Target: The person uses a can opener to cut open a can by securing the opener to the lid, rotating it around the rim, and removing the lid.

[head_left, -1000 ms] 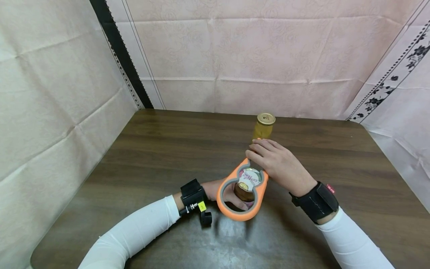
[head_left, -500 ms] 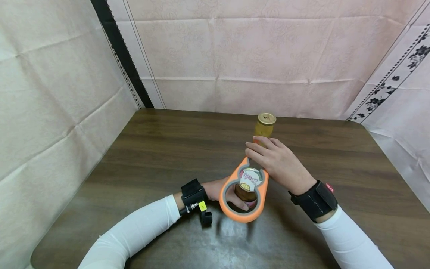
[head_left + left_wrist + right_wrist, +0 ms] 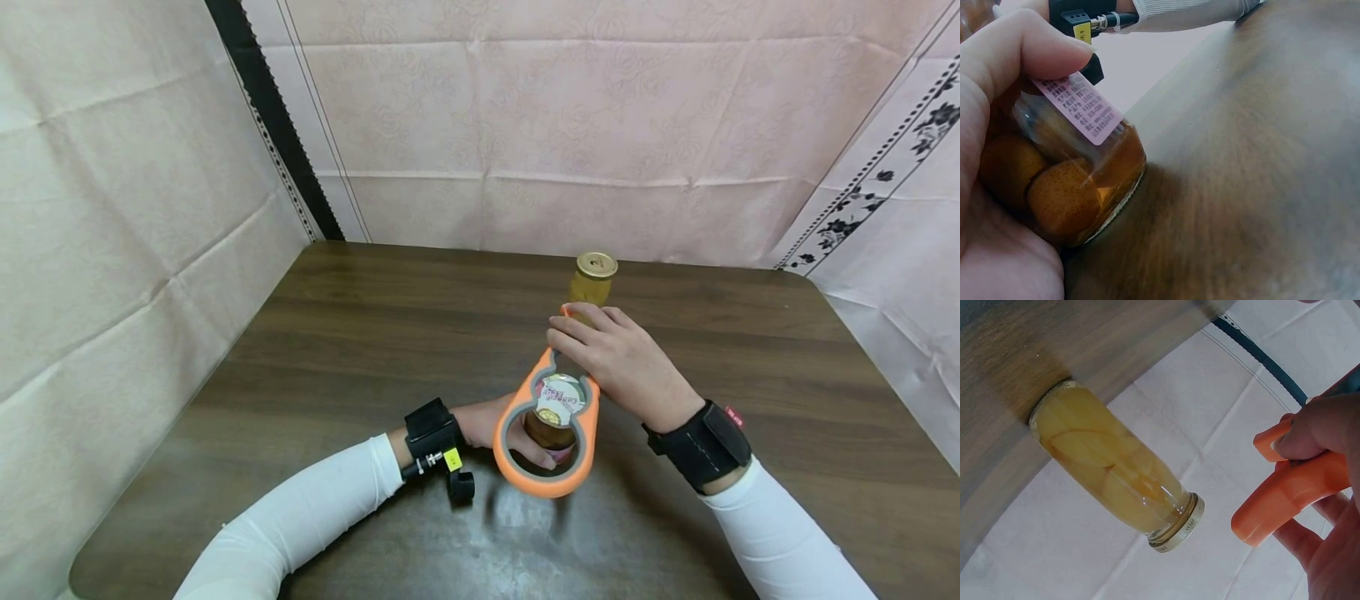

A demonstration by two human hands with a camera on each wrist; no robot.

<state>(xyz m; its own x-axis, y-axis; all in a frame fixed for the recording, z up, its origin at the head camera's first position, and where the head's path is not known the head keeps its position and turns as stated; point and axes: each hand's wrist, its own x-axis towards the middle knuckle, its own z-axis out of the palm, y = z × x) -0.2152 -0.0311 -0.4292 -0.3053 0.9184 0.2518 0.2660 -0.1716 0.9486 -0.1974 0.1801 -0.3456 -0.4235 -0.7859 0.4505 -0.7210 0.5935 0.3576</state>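
My left hand [image 3: 483,421] grips a glass jar [image 3: 1063,197] of brown fruit in amber liquid, with a pink label near the thumb. A patterned white lid [image 3: 561,398] tops this jar. My right hand [image 3: 618,362] holds the handles of an orange jar opener [image 3: 504,437] with grey lining. Its smaller opening surrounds the lid in the head view, and its larger loop reaches over the jar's near side. In the right wrist view, my fingers curl round the orange handle ends [image 3: 1272,503], which stand slightly apart.
Behind my right hand, a second jar [image 3: 591,285] of yellow fruit with a gold lid stands upright near the far edge of the wooden table [image 3: 390,333]. Pale cloth [image 3: 585,125] hangs behind the table and along both sides.
The jar opener's large loop has shifted slightly right and toward me. My right fingers have adjusted a little on the handles. My left hand keeps its place on the jar.
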